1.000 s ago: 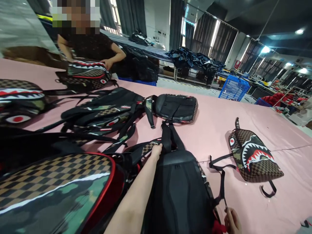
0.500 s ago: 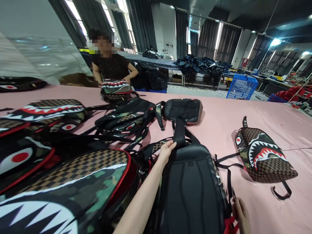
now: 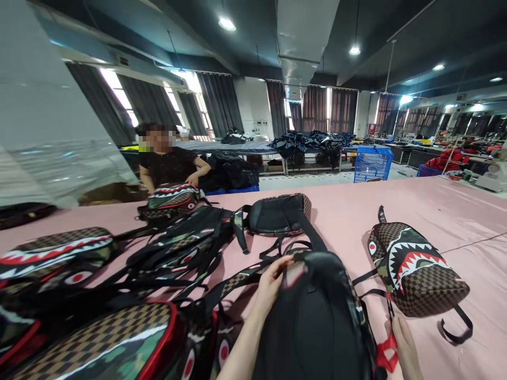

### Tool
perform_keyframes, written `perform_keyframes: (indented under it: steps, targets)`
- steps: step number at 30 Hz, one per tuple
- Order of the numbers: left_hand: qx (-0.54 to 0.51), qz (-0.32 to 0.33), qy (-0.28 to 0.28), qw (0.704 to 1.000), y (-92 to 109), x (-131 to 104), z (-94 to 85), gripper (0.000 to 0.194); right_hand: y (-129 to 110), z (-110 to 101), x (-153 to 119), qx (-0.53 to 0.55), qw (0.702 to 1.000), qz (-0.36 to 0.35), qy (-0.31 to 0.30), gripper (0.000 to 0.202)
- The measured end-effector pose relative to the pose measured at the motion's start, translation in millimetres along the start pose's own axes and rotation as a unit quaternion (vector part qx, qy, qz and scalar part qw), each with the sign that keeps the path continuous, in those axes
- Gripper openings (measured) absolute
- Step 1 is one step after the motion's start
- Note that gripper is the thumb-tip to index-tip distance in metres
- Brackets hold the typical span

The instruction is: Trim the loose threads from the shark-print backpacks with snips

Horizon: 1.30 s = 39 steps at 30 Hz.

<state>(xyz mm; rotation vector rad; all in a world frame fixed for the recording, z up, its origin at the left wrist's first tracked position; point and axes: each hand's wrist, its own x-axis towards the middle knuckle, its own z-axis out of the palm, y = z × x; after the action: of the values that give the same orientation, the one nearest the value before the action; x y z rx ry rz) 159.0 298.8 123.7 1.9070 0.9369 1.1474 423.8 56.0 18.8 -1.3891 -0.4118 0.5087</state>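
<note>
A black padded backpack (image 3: 317, 316) stands in front of me with its back panel towards me. My left hand (image 3: 273, 279) is closed on its upper left edge, beside a pale patch with a red border. Low on the right, my right hand (image 3: 406, 343) is closed around slim, dark thread snips (image 3: 390, 311) pointing upward, with a red strip (image 3: 387, 354) hanging at the fingers. This hand is beside the backpack's right side. Farther right lies a checkered backpack (image 3: 420, 269) with a shark-mouth print, its straps spread out.
Several shark-print backpacks (image 3: 114, 343) crowd the left of the pink table (image 3: 344, 211). Another backpack (image 3: 279, 214) lies black side up beyond mine. Across the table a person (image 3: 170, 163) handles a backpack (image 3: 170, 199). A blue crate (image 3: 372, 164) stands behind the table.
My view has tilted up. My left hand has gone from the black top strap to the backpack's upper left edge. The backpack leans differently, and the right hand's red strip shows more.
</note>
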Motion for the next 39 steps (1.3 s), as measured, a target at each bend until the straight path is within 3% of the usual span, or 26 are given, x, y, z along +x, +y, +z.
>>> perform_keyframes:
  steps: [2,4,7,10,13,16,20,24,27,31,39]
  targets:
    - [0.062,0.007,-0.043,0.997,-10,-14,14.3,0.028,-7,-4,14,0.024,0.999,0.039,-0.002,0.051]
    - [0.113,-0.015,-0.081,0.990,-25,-39,31.5,0.034,-13,-6,22,0.020,0.997,0.066,-0.041,0.055]
    - [0.141,-0.086,-0.128,0.978,-45,-90,55.7,0.042,-19,-5,24,-0.023,0.992,0.077,-0.097,0.053]
    - [0.121,-0.155,-0.140,0.970,-48,-141,70.2,0.048,-18,2,10,-0.084,0.976,0.092,-0.179,0.046]
    - [0.073,-0.205,-0.112,0.970,-34,-183,76.3,0.044,-13,9,-16,-0.135,0.943,0.086,-0.293,0.036]
    - [0.014,-0.266,-0.042,0.963,-13,-219,80.8,0.039,-6,11,-43,-0.186,0.900,0.055,-0.389,0.031]
    - [-0.061,-0.345,0.046,0.936,14,-256,87.3,0.041,-3,10,-68,-0.249,0.848,0.030,-0.467,0.029]
    - [-0.181,-0.400,0.104,0.892,35,-259,87.4,0.044,-6,17,-75,-0.245,0.843,0.030,-0.478,0.028]
    - [-0.193,-0.385,0.105,0.896,46,-248,85.5,0.043,-7,30,-76,-0.213,0.853,0.038,-0.475,0.031]
    - [-0.171,-0.367,0.095,0.909,55,-239,87.7,0.040,-6,47,-78,-0.256,0.828,0.012,-0.499,0.026]
    - [-0.119,-0.373,0.149,0.908,39,-244,90.5,0.034,-3,58,-93,-0.294,0.814,-0.034,-0.500,0.033]
